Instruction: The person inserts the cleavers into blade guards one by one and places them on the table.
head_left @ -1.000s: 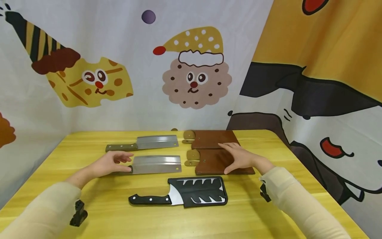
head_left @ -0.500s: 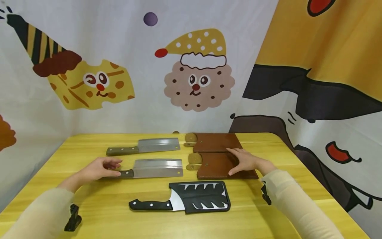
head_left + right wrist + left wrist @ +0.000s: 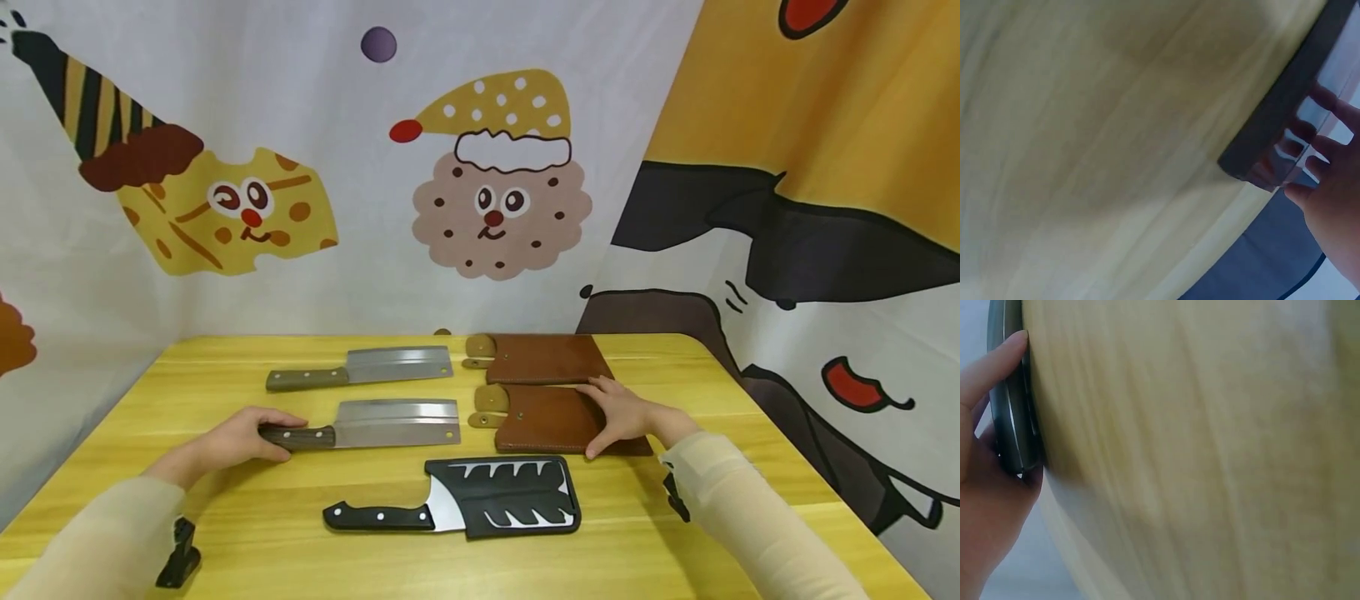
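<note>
In the head view my left hand (image 3: 240,437) grips the dark handle of the nearer bare cleaver (image 3: 397,422), thumb on the near side and fingers on the far side. The left wrist view shows the thumb against the handle (image 3: 1013,419). My right hand (image 3: 626,414) spreads over the right part of the nearer brown leather sheath (image 3: 543,418), with the thumb by its front edge and fingertips by its back edge. In the right wrist view the fingers (image 3: 1338,153) are spread over a glossy surface that mirrors them.
Behind lies a second cleaver (image 3: 397,364), its olive handle to the left, beside another brown leather sheath (image 3: 551,358). A black-handled cleaver in a black-and-white blade cover (image 3: 517,497) lies in front. A printed curtain (image 3: 360,283) hangs behind the yellow wooden table (image 3: 420,567).
My left hand has slid left along the cleaver's handle and now closes round its end. The right hand has shifted slightly right and nearer along the leather sheath.
</note>
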### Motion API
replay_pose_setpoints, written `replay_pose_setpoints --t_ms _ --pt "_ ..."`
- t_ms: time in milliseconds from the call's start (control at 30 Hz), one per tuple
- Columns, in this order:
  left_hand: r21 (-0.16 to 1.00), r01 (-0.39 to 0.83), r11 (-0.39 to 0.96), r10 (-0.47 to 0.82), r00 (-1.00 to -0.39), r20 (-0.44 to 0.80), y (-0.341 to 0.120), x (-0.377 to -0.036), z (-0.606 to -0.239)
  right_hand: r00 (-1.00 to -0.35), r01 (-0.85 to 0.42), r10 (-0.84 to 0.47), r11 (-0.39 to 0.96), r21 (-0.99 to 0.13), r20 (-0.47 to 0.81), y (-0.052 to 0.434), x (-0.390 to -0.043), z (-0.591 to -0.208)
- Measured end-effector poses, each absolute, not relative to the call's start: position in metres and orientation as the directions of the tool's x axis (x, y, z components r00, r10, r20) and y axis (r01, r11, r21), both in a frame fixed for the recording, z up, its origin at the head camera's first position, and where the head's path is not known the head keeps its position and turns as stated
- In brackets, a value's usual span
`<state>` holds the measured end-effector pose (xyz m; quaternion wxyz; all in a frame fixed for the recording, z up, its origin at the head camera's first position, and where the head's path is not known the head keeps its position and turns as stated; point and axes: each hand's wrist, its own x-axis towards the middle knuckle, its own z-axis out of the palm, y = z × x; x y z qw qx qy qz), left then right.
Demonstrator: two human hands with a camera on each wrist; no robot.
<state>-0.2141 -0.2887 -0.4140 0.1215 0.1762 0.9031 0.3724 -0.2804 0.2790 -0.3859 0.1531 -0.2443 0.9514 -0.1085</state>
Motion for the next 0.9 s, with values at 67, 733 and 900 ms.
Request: replay_pose_setpoints --t_ms 67,733,900 --pt "0.694 0.244 0.678 0.417 -0.904 -0.089 -0.288 -0.214 -0.412 -0.829 -0.43 -0.5 0.856 -0.286 -0.25 0.279 -0.28 -0.387" --pt "0.763 0.243 0.599 0.483 -0.869 -0.102 -0.29 -0.205 -0.401 -0.804 -0.493 -0.546 0.834 -0.248 -0.235 0.282 -0.277 -0.394" --pt "0.756 0.269 0.597 0.477 -0.877 -0.064 -0.291 -0.202 -0.4 -0.805 -0.536 -0.575 0.811 -0.235 -0.148 0.283 -0.274 -0.395"
